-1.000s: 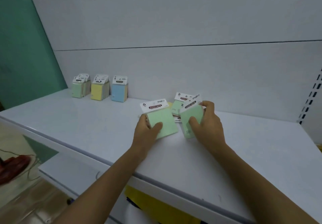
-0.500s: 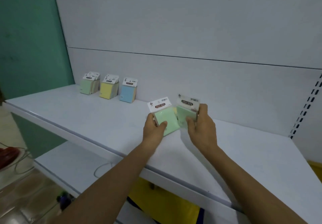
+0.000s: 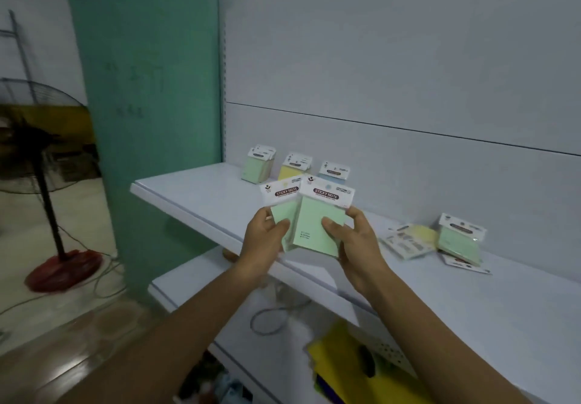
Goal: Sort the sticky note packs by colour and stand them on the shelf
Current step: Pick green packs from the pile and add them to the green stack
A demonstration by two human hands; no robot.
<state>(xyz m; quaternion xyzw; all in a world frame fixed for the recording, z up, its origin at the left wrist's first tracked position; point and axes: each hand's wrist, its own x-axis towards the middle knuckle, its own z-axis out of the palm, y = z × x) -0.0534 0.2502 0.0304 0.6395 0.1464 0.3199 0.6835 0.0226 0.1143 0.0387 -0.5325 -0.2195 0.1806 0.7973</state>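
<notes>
Left hand (image 3: 263, 240) closed on a green sticky note pack (image 3: 282, 211), thumb across its front, fingers behind. Right hand (image 3: 352, 240) closed on a second green pack (image 3: 317, 224), thumb on the front face, fingers wrapped round its right edge. Both packs held upright above the front edge of the shelf (image 3: 201, 196), the right-hand one overlapping in front of the left-hand one. Packs are flat square pads in clear wrap with white header cards reading "STICKY NOTE". Right of the right hand, loose packs (image 3: 434, 243) lie in a heap on the shelf: one green on top, a pale yellow one, others face down. Beyond the hands, against the back panel, three sorted rows stand upright: green row (image 3: 256, 167), yellow row (image 3: 294, 167), blue row (image 3: 334, 172). Shelf is smooth glossy white, with a lower shelf (image 3: 283, 347) below the hands. Far left: teal pillar (image 3: 147, 89), standing fan (image 3: 47, 183) on a red base, tiled floor.
</notes>
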